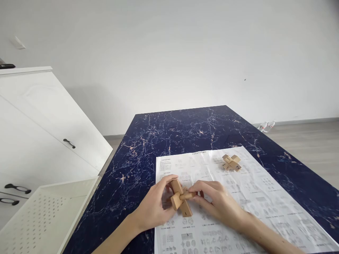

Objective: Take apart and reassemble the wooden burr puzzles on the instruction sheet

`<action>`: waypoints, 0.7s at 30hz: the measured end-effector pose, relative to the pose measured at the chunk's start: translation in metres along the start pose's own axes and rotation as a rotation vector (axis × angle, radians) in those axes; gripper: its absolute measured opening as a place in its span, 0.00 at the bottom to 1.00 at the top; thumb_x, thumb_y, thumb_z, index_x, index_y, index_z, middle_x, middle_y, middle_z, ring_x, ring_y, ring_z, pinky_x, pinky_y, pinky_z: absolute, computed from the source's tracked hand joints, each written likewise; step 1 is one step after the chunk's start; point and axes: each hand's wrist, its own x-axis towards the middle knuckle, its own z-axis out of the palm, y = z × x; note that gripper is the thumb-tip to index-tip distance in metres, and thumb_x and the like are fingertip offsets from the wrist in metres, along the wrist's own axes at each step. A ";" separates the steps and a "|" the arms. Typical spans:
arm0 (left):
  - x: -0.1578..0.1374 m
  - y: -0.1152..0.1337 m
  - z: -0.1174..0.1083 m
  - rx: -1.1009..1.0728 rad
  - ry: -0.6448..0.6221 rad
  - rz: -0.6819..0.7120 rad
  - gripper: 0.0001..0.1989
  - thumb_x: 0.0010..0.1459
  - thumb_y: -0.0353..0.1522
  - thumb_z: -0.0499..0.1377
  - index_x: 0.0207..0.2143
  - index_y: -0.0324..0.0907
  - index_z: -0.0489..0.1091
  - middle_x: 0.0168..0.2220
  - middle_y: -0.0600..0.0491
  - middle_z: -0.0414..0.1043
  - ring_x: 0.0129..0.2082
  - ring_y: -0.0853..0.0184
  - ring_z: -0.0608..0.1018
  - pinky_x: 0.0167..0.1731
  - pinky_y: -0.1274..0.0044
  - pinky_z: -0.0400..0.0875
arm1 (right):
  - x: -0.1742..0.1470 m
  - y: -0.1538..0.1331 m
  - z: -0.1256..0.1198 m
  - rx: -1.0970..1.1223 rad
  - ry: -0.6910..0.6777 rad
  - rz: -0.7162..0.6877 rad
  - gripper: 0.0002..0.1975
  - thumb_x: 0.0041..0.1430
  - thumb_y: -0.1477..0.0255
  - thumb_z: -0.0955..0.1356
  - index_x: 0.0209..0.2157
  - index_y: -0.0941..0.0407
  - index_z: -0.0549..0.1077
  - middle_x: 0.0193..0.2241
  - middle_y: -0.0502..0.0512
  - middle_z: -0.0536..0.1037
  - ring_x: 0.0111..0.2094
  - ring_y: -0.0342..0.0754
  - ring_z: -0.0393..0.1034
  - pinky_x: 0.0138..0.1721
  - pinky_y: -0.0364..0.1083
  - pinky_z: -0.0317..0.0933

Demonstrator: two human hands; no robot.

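Observation:
A wooden interlocking puzzle of crossed bars is held just above the printed sheet. My left hand grips its left side, fingers behind and thumb below. From the right, my right hand pinches a round wooden peg that sticks out of the puzzle's middle. A dark mark shows on the lower bar. Farther back on the sheet rests a second wooden puzzle, made of crossed pieces with dark numbers on their ends.
The sheet, full of small diagrams, lies on a dark blue marbled table. Left of the table stands a white cabinet with black handles, beside a white perforated panel. A pale wall rises behind. Beyond the right table edge is a clear-and-red object.

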 end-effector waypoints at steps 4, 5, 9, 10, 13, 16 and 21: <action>-0.002 0.005 -0.003 0.019 -0.071 0.084 0.57 0.44 0.26 0.72 0.72 0.54 0.48 0.65 0.43 0.63 0.61 0.48 0.72 0.60 0.59 0.73 | -0.001 -0.003 0.003 -0.017 0.015 0.054 0.06 0.74 0.68 0.66 0.42 0.52 0.75 0.35 0.51 0.85 0.33 0.47 0.79 0.36 0.45 0.71; -0.002 0.005 -0.004 0.030 -0.081 0.076 0.62 0.43 0.29 0.75 0.73 0.54 0.45 0.68 0.42 0.59 0.64 0.46 0.70 0.62 0.57 0.71 | -0.001 -0.004 0.004 -0.014 0.018 0.061 0.06 0.74 0.68 0.66 0.42 0.51 0.75 0.35 0.51 0.85 0.33 0.47 0.79 0.37 0.45 0.71; -0.002 0.003 -0.003 0.114 -0.050 0.020 0.58 0.48 0.42 0.77 0.73 0.54 0.48 0.68 0.41 0.59 0.65 0.45 0.69 0.64 0.54 0.69 | -0.001 -0.007 0.004 -0.005 0.006 0.089 0.06 0.73 0.68 0.67 0.42 0.52 0.76 0.34 0.51 0.85 0.31 0.47 0.78 0.34 0.45 0.70; -0.002 0.002 -0.002 0.135 -0.033 0.025 0.55 0.50 0.42 0.76 0.73 0.54 0.50 0.66 0.42 0.61 0.64 0.46 0.70 0.63 0.54 0.69 | -0.001 -0.008 0.003 -0.001 0.000 0.093 0.06 0.73 0.67 0.67 0.43 0.52 0.76 0.33 0.51 0.84 0.31 0.47 0.78 0.34 0.45 0.70; -0.002 0.000 -0.001 0.171 0.005 0.056 0.53 0.49 0.42 0.76 0.72 0.53 0.53 0.64 0.43 0.65 0.61 0.47 0.73 0.62 0.55 0.71 | 0.001 -0.008 0.002 0.015 -0.015 0.089 0.07 0.73 0.67 0.67 0.43 0.52 0.76 0.33 0.50 0.84 0.31 0.47 0.78 0.34 0.45 0.71; -0.003 0.000 0.000 0.201 0.033 0.077 0.54 0.48 0.41 0.77 0.72 0.54 0.54 0.64 0.43 0.66 0.60 0.47 0.74 0.61 0.56 0.72 | 0.002 -0.006 0.000 0.020 -0.021 0.063 0.08 0.74 0.66 0.66 0.43 0.52 0.77 0.33 0.51 0.84 0.30 0.47 0.78 0.35 0.45 0.71; -0.004 0.001 0.001 0.249 0.064 0.123 0.55 0.47 0.41 0.77 0.72 0.55 0.53 0.65 0.44 0.66 0.61 0.46 0.74 0.61 0.57 0.72 | 0.000 -0.004 -0.001 0.011 -0.029 0.013 0.08 0.75 0.67 0.66 0.45 0.52 0.77 0.35 0.51 0.84 0.32 0.47 0.78 0.36 0.46 0.70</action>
